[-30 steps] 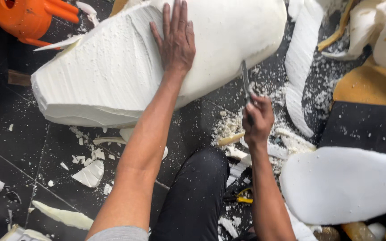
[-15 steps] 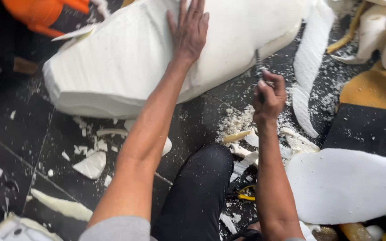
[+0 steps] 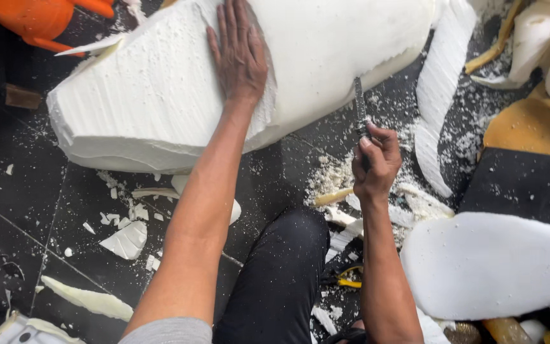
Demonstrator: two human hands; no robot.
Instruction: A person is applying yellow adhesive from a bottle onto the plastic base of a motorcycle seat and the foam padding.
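Foam block lay on the dark floor, its long axis running from lower left to upper right. Left hand pressed flat and open on top. Right hand gripped a knife, blade pointing up into the block's edge.

Big foam block showing white, ridged with fine parallel cut lines. Floor showing black tile, speckled with white crumbs. Trouser leg showing black, dusted white. Plastic object at top left glowing orange. Flat foam pad showing plain white. Sheet at right showing mustard yellow.
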